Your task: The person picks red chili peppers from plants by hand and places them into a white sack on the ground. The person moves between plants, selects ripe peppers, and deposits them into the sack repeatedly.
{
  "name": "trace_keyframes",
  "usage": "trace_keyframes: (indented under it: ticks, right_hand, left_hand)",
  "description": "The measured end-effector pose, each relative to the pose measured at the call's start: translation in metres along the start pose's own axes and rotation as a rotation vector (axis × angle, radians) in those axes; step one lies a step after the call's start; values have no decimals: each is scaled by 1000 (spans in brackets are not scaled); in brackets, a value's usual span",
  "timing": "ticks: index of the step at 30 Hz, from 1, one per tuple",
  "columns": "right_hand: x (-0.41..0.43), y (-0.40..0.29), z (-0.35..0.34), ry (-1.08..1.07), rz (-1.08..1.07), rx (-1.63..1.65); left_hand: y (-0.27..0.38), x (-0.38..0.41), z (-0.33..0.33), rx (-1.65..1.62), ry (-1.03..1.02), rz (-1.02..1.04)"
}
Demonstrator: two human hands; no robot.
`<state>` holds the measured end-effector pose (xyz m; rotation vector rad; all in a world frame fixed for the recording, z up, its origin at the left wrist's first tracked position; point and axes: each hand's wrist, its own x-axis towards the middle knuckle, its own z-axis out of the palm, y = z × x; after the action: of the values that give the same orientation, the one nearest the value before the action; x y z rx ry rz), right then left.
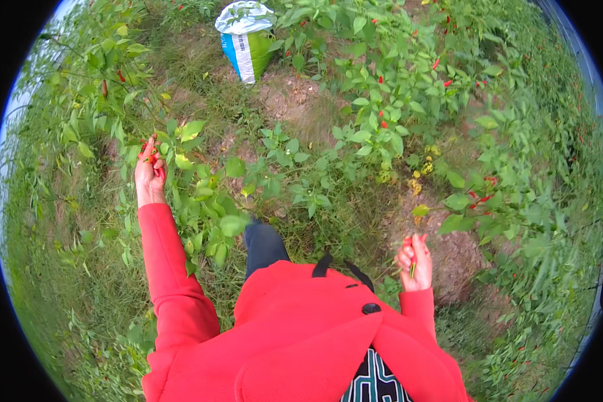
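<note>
My left hand (149, 173) reaches out at the left, palm up, its fingers curled around several red chili peppers (159, 172). Leaves of a chili plant (186, 135) stand right beside those fingers. Lower down on the right, my right hand (416, 264) is half closed in front of my jacket. A chili with a green stem (412, 270) shows in its grip, and a bit of red pokes out by the fingertips. To the right of that hand, red chilies (482, 199) hang on another chili plant (460, 202).
A blue, white and green woven sack (248, 55) bearing writing stands upright on the soil ahead, its mouth folded out. Chili plants (377, 110) with red fruit grow along the right. Grass and weeds (331, 231) cover the ground, with bare soil (449, 251) near my right hand.
</note>
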<state>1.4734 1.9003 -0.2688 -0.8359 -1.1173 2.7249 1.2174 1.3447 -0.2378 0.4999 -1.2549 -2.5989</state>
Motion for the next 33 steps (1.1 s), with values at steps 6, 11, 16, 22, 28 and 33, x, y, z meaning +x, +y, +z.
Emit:
trace_keyframes:
  ticks: [6,11,16,22,28,33]
  right_hand:
    - [-11,-17,17,-98,167,-126]
    - [57,11,88,-280,269,-253]
    - [160,42,195,-486,345,-358]
    - [315,84,386,-500,398,-508]
    - [378,77,528,-625,426,-519]
    - [422,58,611,-724,439,-566]
  left_hand:
    - [1,-17,-14,-12,58,28]
    - [10,-13,-21,86,166,54]
    - [23,15,-23,215,250,28]
    - [34,64,-5,355,323,-154]
    - [66,82,22,718,203,-278]
    - [125,109,49,1092,-20,-371]
